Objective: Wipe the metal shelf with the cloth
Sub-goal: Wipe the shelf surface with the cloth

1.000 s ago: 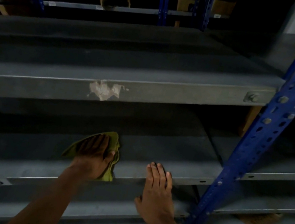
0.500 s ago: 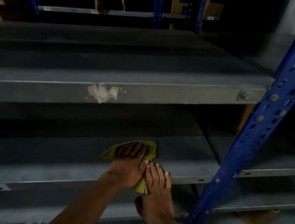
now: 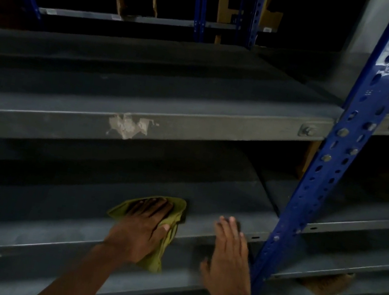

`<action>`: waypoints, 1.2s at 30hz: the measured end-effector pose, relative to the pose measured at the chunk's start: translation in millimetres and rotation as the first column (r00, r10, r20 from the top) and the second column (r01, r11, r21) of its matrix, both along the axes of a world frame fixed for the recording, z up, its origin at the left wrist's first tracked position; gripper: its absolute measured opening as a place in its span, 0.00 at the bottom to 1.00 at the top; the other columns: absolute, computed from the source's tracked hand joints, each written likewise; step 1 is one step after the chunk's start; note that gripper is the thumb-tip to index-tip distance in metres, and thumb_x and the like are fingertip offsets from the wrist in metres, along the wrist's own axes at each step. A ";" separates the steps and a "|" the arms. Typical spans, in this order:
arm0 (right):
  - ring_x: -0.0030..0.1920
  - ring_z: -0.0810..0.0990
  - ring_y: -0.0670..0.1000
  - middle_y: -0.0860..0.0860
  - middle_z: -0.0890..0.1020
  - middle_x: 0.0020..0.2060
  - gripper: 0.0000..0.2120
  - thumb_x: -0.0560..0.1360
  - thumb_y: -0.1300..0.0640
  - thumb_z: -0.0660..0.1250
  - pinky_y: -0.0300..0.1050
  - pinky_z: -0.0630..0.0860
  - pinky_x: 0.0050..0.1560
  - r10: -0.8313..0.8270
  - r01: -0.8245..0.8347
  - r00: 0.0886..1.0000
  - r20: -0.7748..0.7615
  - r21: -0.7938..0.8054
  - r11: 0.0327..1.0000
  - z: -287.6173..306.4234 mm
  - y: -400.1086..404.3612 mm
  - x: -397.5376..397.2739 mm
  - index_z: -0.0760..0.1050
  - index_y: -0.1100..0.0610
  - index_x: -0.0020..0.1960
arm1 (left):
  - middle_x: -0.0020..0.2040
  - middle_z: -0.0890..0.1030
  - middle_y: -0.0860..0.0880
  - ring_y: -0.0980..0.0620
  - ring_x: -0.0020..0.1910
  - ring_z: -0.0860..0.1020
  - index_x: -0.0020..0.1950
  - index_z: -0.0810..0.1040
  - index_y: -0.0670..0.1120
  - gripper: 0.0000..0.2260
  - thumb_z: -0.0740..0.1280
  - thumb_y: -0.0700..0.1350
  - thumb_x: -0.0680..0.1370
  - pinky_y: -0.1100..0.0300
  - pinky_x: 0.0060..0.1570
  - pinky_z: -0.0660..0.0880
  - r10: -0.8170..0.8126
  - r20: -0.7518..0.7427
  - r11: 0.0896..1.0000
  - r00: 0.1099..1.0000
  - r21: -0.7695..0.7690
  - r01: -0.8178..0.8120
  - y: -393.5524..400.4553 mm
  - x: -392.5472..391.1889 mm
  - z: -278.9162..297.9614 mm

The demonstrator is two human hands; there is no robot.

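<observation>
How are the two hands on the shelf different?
The left hand presses flat on the green cloth; the right hand touches no cloth. The left hand sits farther from the blue post; the right hand sits beside it. Both rest palm-down at the metal shelf edge.

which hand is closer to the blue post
Right. The right hand rests on the shelf edge just left of the blue post; the left hand, on the cloth, is farther left.
</observation>
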State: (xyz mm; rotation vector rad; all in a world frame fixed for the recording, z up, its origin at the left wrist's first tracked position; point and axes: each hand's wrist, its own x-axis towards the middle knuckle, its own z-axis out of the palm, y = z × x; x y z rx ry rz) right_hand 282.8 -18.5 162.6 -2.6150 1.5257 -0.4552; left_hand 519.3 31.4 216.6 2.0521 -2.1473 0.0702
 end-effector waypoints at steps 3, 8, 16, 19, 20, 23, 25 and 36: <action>0.77 0.46 0.55 0.54 0.54 0.78 0.51 0.64 0.46 0.72 0.56 0.49 0.74 -0.043 0.044 0.997 -0.069 0.011 0.999 -2.9 -10.3 -25.3 0.46 0.56 0.78 | 0.77 0.61 0.48 0.49 0.75 0.60 0.77 0.58 0.50 0.36 0.37 0.65 0.75 0.55 0.73 0.52 0.084 0.009 0.996 0.996 0.015 -0.084 -6.0 15.3 2.3; 0.74 0.58 0.63 0.62 0.64 0.73 0.62 0.52 0.35 0.74 0.64 0.59 0.68 -0.046 0.052 0.989 -0.143 0.038 0.998 -9.2 -14.9 -18.4 0.53 0.64 0.75 | 0.79 0.53 0.50 0.51 0.77 0.53 0.78 0.51 0.51 0.43 0.29 0.69 0.69 0.57 0.73 0.45 0.198 -0.005 0.977 0.980 0.086 -0.197 -32.8 11.0 -0.1; 0.74 0.55 0.65 0.63 0.62 0.73 0.61 0.51 0.37 0.75 0.65 0.50 0.72 -0.082 0.080 0.989 -0.120 -0.014 0.997 -19.7 -17.5 -10.1 0.55 0.66 0.74 | 0.79 0.48 0.49 0.51 0.77 0.49 0.79 0.47 0.50 0.26 0.44 0.57 0.82 0.55 0.74 0.41 0.193 0.069 0.973 0.979 0.112 -0.200 -63.9 -35.0 0.2; 0.74 0.55 0.65 0.63 0.61 0.73 0.60 0.51 0.40 0.74 0.64 0.47 0.71 -0.089 0.088 0.991 -0.098 -0.018 0.996 -19.0 -16.8 -7.9 0.55 0.66 0.73 | 0.79 0.50 0.48 0.50 0.77 0.50 0.79 0.48 0.50 0.26 0.45 0.57 0.82 0.53 0.74 0.43 0.129 0.082 0.985 0.988 0.103 -0.137 -61.4 -57.5 0.3; 0.74 0.56 0.65 0.63 0.62 0.72 0.59 0.52 0.41 0.74 0.64 0.48 0.72 -0.090 0.089 0.992 -0.093 -0.017 0.996 -19.2 -16.4 -7.7 0.56 0.66 0.73 | 0.79 0.51 0.49 0.50 0.77 0.50 0.79 0.48 0.50 0.26 0.46 0.57 0.82 0.53 0.74 0.43 0.098 0.083 0.990 0.992 0.098 -0.106 -59.1 -63.7 -0.1; 0.74 0.57 0.63 0.62 0.64 0.72 0.56 0.54 0.42 0.73 0.65 0.55 0.70 -0.085 0.081 0.993 -0.086 -0.043 0.996 -19.6 -16.2 -11.8 0.56 0.65 0.73 | 0.79 0.53 0.50 0.51 0.77 0.51 0.79 0.49 0.51 0.26 0.47 0.56 0.82 0.53 0.73 0.43 -0.021 0.060 0.996 0.998 0.089 0.016 -48.0 -70.9 -2.4; 0.74 0.57 0.62 0.62 0.65 0.72 0.55 0.55 0.41 0.73 0.64 0.57 0.69 -0.064 0.060 0.995 -0.075 -0.057 0.997 -19.1 -17.0 -16.4 0.57 0.64 0.74 | 0.79 0.55 0.51 0.52 0.76 0.52 0.79 0.51 0.53 0.25 0.47 0.57 0.82 0.54 0.73 0.43 -0.082 0.028 0.994 0.996 0.080 0.080 -43.3 -62.0 -4.3; 0.76 0.52 0.62 0.61 0.59 0.74 0.56 0.57 0.41 0.70 0.61 0.52 0.73 -0.077 0.075 0.996 -0.047 -0.041 0.996 -19.2 -15.1 -11.4 0.51 0.64 0.76 | 0.79 0.48 0.51 0.53 0.77 0.48 0.79 0.46 0.53 0.26 0.46 0.58 0.82 0.56 0.73 0.41 0.111 -0.008 0.987 0.994 0.118 -0.109 -106.8 -59.2 -5.0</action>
